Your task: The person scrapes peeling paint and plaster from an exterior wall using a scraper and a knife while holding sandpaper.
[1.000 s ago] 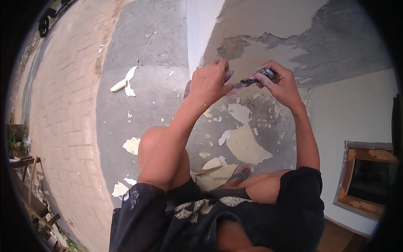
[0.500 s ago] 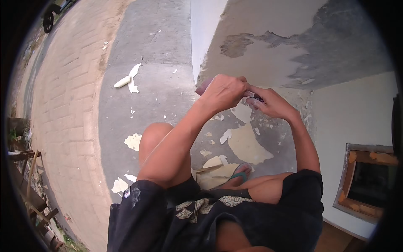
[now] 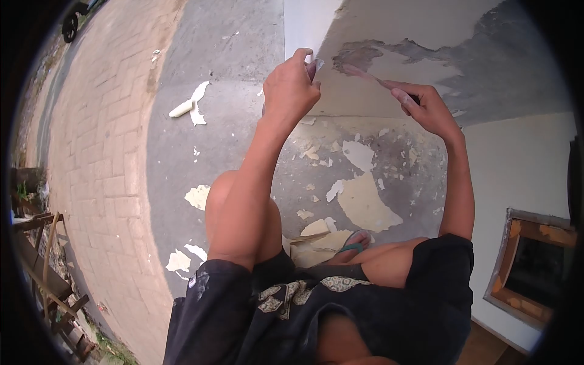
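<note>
Right hand (image 3: 426, 109) gripping scraper-like tool (image 3: 370, 77), blade pointing toward ragged patch (image 3: 360, 52) on wall (image 3: 420, 18); left hand (image 3: 291, 86) clasping purplish piece (image 3: 312, 69), full shape hidden. Work looking partway: smoother pale stretches (image 3: 372, 101) showing, ragged patch apparently remaining rough. Hands now standing apart; half-second ago meeting, tool mostly hidden.

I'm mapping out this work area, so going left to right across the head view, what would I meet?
Wooden boards → curled pale flake → left hand → thin tool blade → right hand → brown frame.
</note>
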The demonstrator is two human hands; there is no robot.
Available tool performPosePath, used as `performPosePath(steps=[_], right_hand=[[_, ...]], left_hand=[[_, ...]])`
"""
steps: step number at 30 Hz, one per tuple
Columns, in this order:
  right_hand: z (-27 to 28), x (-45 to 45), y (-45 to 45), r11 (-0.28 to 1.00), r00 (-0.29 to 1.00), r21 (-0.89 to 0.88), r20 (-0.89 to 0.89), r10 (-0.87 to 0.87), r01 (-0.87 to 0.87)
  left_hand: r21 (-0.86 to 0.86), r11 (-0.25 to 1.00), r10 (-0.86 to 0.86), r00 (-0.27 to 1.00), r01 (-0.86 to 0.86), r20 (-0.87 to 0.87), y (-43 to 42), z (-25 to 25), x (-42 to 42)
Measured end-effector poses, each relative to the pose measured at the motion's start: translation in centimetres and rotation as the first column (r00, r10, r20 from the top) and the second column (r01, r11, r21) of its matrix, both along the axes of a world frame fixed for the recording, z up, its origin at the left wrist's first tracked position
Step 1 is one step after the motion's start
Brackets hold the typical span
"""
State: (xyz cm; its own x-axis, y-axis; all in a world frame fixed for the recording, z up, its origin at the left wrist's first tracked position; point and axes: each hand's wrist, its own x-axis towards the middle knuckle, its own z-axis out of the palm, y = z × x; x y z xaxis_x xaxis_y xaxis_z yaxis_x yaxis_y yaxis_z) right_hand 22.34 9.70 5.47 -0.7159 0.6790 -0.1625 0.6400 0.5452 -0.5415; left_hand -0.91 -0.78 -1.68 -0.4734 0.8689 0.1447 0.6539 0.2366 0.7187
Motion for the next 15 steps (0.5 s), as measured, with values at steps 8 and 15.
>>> performPosePath(steps=[8,15], right_hand=[[-0.5,-1.2,0.8,0.996,0.998,0.063,0.038,0.059,-0.061],[-6.0,-5.0,0.6,0.946,0.959,0.171,0.108,0.261,-0.276]], left_hand=[[0.131,0.988,0.075,0.997,-0.078,0.031,1.0,-0.8,0.1],[0.018,1.000,-0.018,0.983,0.015,0.183,0.4,-0.3,-2.8]])
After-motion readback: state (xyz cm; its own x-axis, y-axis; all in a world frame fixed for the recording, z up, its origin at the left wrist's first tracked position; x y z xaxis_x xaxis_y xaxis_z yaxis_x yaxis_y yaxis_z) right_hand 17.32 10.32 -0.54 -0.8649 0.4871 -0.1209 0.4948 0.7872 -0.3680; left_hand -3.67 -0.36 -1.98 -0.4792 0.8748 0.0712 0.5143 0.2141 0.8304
